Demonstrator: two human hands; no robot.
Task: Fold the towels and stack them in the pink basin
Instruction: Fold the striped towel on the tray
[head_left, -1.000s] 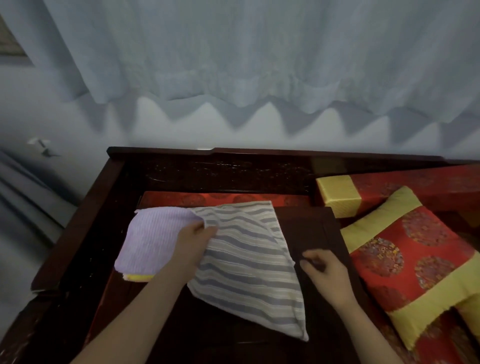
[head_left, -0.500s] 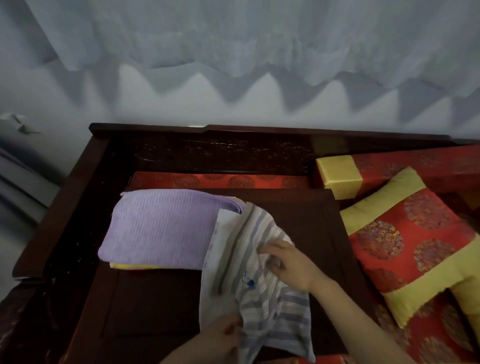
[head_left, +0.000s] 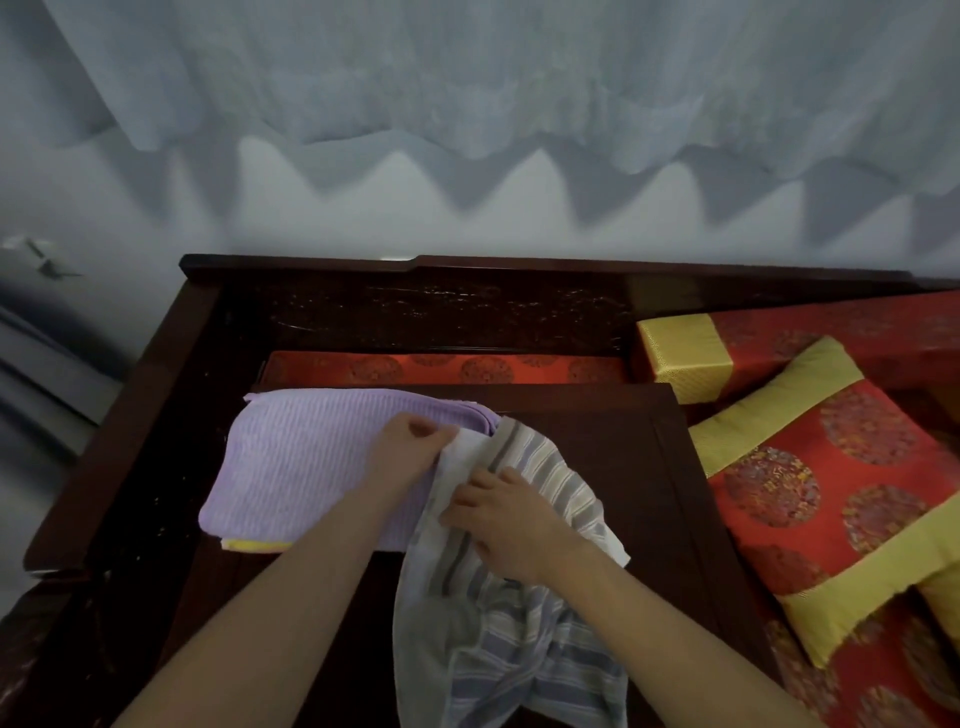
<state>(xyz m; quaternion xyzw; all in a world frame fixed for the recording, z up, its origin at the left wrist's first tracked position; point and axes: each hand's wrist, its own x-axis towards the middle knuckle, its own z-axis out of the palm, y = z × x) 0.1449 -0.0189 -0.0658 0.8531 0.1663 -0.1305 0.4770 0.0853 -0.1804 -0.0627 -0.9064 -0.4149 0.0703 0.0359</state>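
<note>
Left hand (head_left: 410, 447): pinches the striped towel's (head_left: 519, 597) top edge.
Right hand (head_left: 506, 525): grips its middle; fingertips hidden in folds.
Towel's bottom: cut off.
Purple towel (head_left: 311, 467): under left hand.

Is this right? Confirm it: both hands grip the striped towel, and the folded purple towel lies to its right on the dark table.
One thing is wrong. In the head view the purple towel lies to the left of the striped towel, not the right. Both the left hand and right hand do grip the striped towel on the dark table.

Left hand (head_left: 410, 446), right hand (head_left: 506, 525): bare, no rings or watch; forearms bare, sleeveless in view.
</note>
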